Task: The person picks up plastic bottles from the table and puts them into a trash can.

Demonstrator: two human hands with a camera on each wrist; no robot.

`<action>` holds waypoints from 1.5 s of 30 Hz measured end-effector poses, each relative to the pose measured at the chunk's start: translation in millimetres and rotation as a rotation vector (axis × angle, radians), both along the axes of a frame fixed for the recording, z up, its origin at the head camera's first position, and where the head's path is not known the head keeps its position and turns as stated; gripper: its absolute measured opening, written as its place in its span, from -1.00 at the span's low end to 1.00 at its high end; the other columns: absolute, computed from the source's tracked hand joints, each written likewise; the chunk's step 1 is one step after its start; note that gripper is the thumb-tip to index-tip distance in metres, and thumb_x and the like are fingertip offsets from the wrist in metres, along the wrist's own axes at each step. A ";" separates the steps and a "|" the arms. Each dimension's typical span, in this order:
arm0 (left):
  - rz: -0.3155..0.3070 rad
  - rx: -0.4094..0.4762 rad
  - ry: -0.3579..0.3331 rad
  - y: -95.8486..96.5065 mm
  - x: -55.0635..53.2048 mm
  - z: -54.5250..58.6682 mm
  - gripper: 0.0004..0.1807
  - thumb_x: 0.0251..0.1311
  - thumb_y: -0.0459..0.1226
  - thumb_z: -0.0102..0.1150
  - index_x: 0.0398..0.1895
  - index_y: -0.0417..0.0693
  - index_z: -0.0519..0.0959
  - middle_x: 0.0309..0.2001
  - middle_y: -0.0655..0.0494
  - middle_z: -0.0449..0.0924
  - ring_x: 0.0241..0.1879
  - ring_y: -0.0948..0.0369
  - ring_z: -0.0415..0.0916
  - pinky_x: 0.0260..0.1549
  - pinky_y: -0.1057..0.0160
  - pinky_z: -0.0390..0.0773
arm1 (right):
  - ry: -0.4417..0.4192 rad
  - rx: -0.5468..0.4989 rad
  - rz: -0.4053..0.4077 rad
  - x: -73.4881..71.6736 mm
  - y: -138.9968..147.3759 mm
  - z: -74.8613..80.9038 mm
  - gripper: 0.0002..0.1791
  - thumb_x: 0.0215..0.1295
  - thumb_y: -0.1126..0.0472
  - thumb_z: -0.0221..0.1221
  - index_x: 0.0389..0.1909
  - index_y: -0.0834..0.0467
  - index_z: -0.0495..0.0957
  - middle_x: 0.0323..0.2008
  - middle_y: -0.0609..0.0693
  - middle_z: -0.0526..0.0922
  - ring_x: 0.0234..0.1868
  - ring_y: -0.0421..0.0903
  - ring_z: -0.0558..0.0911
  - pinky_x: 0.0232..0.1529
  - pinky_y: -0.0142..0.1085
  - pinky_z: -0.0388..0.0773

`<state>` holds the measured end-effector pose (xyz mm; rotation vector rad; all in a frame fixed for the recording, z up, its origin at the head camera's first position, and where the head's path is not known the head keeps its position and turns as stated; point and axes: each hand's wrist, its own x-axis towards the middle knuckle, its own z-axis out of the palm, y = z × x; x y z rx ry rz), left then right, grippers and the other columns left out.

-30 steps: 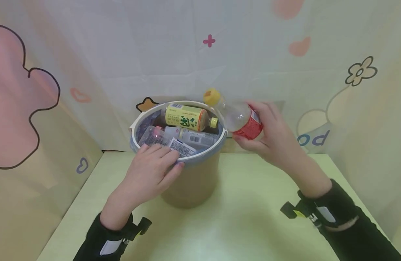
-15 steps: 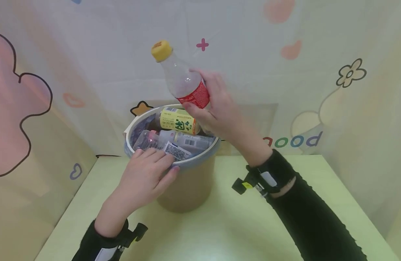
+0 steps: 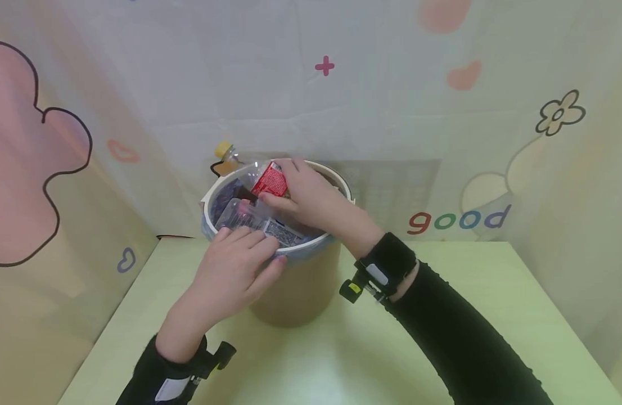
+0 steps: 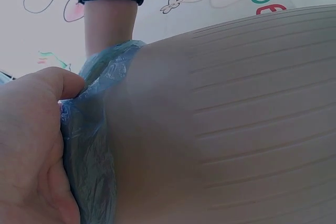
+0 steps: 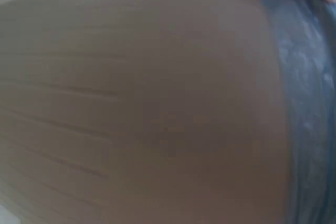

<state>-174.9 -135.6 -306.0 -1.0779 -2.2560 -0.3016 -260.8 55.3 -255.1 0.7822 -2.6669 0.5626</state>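
A beige trash can [image 3: 298,295] with a white rim and a blue plastic bag liner [image 4: 89,166] stands on the table. My left hand [image 3: 235,267] grips the near left of its rim, fingers over the edge and thumb outside. Over the can's mouth, my right hand [image 3: 311,194] holds a clear plastic bottle [image 3: 271,180] with a red label. The bottle lies tilted, its yellow cap [image 3: 222,149] showing beyond the far left rim. Inside the can, a clear bottle [image 3: 235,214] and a label with a square code [image 3: 283,232] show. My right hand hides other contents.
The pale green tabletop [image 3: 392,349] spreads around the can. Close behind stands a printed curtain [image 3: 382,101] with hearts, a flower and the word "good". Similar cloth hangs at both sides.
My right hand has carried the red-label bottle from the can's right side, up and leftward, then down over its mouth. The yellow-label bottle inside is now hidden. My left hand stays on the rim.
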 end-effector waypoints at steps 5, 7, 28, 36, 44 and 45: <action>0.005 -0.006 -0.014 -0.4 0.6 0.8 -0.75 0.35 -0.01 -0.10 -0.46 0.13 0.33 -0.48 0.28 0.27 -0.28 0.16 0.39 -0.32 0.12 0.21 | -0.027 0.135 0.010 2.8 -4.4 -1.7 -0.18 0.28 -0.38 0.00 0.33 0.14 0.23 -0.03 0.01 0.38 -0.10 -0.10 0.45 -0.08 -0.14 0.39; 0.006 -0.008 -0.016 -0.1 0.5 1.2 -0.75 0.35 -0.01 -0.10 -0.46 0.13 0.34 -0.48 0.28 0.27 -0.28 0.16 0.40 -0.32 0.12 0.21 | -0.022 0.149 0.001 3.4 -4.4 -2.1 -0.19 0.29 -0.39 -0.01 0.32 0.13 0.24 -0.05 -0.01 0.38 -0.09 -0.10 0.44 -0.07 -0.13 0.39; 0.007 -0.007 -0.027 0.8 0.0 2.1 -0.76 0.34 -0.02 -0.09 -0.46 0.14 0.34 -0.47 0.29 0.30 -0.28 0.18 0.37 -0.32 0.13 0.20 | 0.102 0.262 -0.004 2.8 -1.3 -3.7 -0.33 0.35 -0.14 -0.06 0.35 0.18 0.24 0.10 0.10 0.34 0.13 0.01 0.26 0.03 -0.13 0.34; 0.002 -0.002 -0.026 2.0 -1.2 0.3 -0.76 0.33 -0.02 -0.07 -0.47 0.14 0.34 -0.48 0.30 0.28 -0.30 0.18 0.37 -0.33 0.13 0.20 | 0.092 0.233 -0.015 3.3 0.0 -5.0 -0.35 0.36 -0.13 -0.03 0.32 0.19 0.25 0.09 0.11 0.35 0.11 0.02 0.29 0.05 -0.13 0.34; -0.003 0.003 -0.026 1.8 -1.7 0.5 -0.75 0.33 -0.02 -0.09 -0.47 0.14 0.34 -0.47 0.29 0.31 -0.30 0.18 0.36 -0.32 0.12 0.20 | 0.100 0.186 -0.005 3.5 1.3 -3.7 -0.36 0.36 -0.13 -0.05 0.31 0.19 0.26 0.12 0.10 0.35 0.12 0.01 0.30 0.10 -0.14 0.32; -0.005 0.005 -0.025 1.7 -1.9 0.5 -0.75 0.33 -0.02 -0.10 -0.48 0.14 0.34 -0.47 0.29 0.31 -0.30 0.18 0.36 -0.32 0.12 0.20 | 0.109 0.168 0.002 4.0 2.1 -3.1 -0.37 0.36 -0.13 -0.05 0.30 0.19 0.27 0.12 0.10 0.36 0.11 0.00 0.30 0.10 -0.16 0.32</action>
